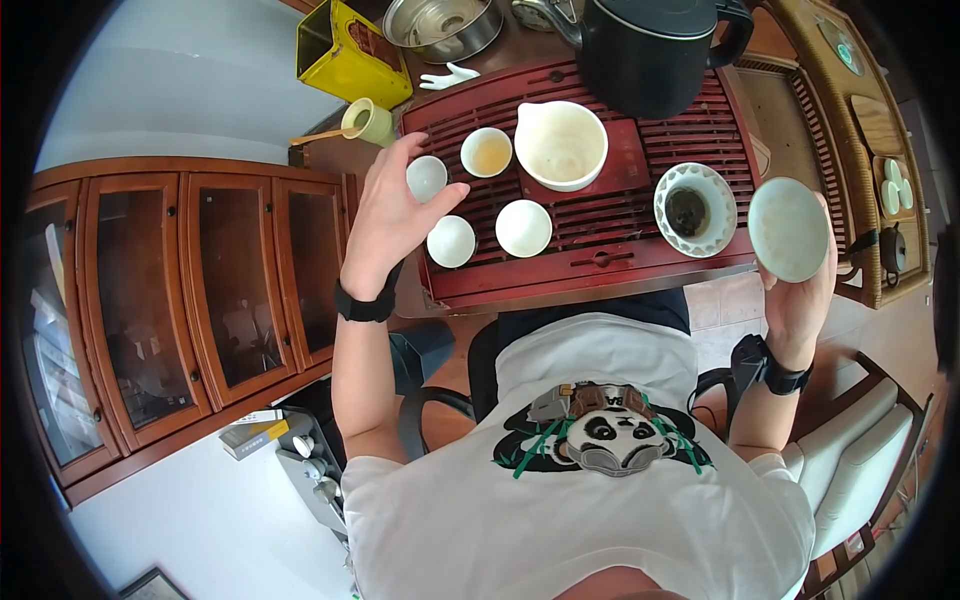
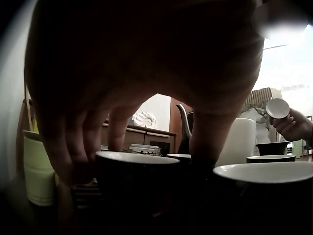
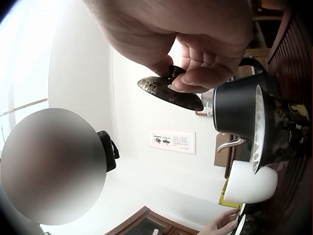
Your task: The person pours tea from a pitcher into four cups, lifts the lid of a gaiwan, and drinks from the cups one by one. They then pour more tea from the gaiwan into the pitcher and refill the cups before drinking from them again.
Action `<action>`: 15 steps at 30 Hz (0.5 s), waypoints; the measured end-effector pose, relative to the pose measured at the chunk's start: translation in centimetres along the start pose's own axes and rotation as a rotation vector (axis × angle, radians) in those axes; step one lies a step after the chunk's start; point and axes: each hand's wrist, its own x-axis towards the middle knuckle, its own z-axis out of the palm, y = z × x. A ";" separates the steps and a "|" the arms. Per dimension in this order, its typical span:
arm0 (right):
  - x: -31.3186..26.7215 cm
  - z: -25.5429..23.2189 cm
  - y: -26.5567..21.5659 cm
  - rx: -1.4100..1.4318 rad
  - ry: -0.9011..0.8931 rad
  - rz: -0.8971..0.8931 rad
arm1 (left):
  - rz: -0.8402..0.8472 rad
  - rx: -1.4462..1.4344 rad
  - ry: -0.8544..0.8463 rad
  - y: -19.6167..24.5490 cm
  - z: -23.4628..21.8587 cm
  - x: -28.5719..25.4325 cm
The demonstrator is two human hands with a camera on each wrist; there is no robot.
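My left hand (image 1: 388,210) is spread over a small white-lined teacup (image 1: 427,178), fingers on its far side and thumb on its near side. Fingers and thumb look nearly straight. In the right hand (image 1: 797,305) is a gaiwan lid (image 1: 788,230), its pale inside turned up; the right wrist view shows thumb and fingers pinching the knob of the dark patterned lid (image 3: 168,93). Left of it stands the gaiwan bowl (image 1: 664,215), dark wet leaves inside. Near the left hand are a teacup of amber tea (image 1: 487,152) and two pale-lined teacups, one left (image 1: 451,241), one right (image 1: 523,228).
A slatted red tea tray (image 1: 590,265) bears the cups and a white pitcher (image 1: 561,172). At the back stand a black kettle (image 1: 645,60), a metal bowl (image 1: 445,45) and a yellow tin (image 1: 370,60). A green holder (image 1: 375,122) is beyond the tray's left edge; a wicker shelf (image 1: 865,200) stands right.
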 end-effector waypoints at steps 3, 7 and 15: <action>0.0 -0.3 0.1 0.006 0.014 0.010 | 0.068 0.050 -0.021 1.6 -0.1 0.5; -0.1 -1.0 0.3 -0.013 0.004 0.046 | 0.182 0.070 -0.100 2.8 0.8 1.4; -0.1 -0.4 -0.1 -0.015 0.013 0.054 | 0.235 0.085 -0.124 2.3 1.1 2.4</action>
